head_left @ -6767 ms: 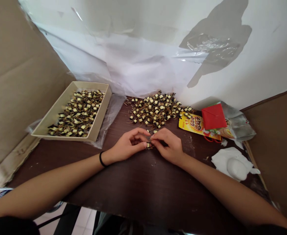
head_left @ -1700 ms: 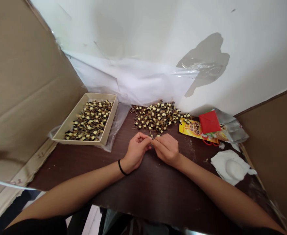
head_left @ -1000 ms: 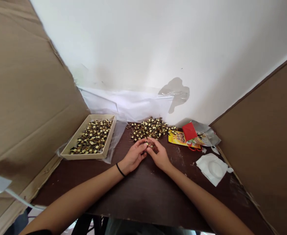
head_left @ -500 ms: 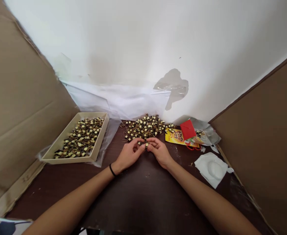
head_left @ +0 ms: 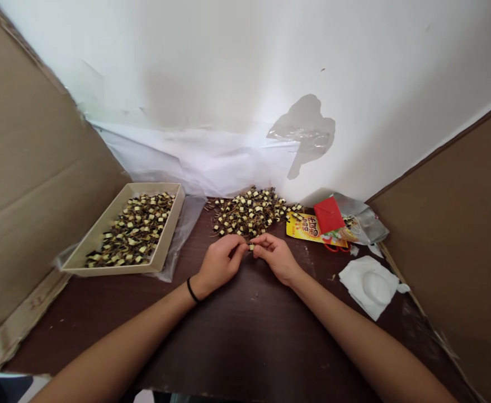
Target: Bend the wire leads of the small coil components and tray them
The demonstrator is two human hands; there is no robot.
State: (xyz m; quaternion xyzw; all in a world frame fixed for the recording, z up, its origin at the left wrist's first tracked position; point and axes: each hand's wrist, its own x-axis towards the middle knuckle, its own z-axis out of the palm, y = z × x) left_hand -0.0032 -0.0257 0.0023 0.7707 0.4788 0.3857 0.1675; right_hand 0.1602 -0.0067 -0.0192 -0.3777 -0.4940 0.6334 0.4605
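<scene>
My left hand (head_left: 219, 261) and my right hand (head_left: 275, 257) meet fingertip to fingertip on the dark brown table (head_left: 245, 330). Both are closed in a pinch on one small component (head_left: 251, 245), a black and cream block with thin wires. Just beyond the fingers lies a loose pile of the same components (head_left: 249, 211). A black band circles my left wrist. At the left stands a beige tray (head_left: 98, 240) holding several more of these components.
Cardboard panels stand on the left (head_left: 31, 184) and right (head_left: 459, 224). White plastic sheet (head_left: 203, 162) hangs along the back wall. A yellow snack packet (head_left: 308, 228), a red envelope (head_left: 328, 214), a silver bag (head_left: 365, 221) and a white tissue (head_left: 371, 285) lie at the right.
The camera tilted up and back from the table, then settled lower again. My hands stayed together in front of the pile, still pinching a small component.
</scene>
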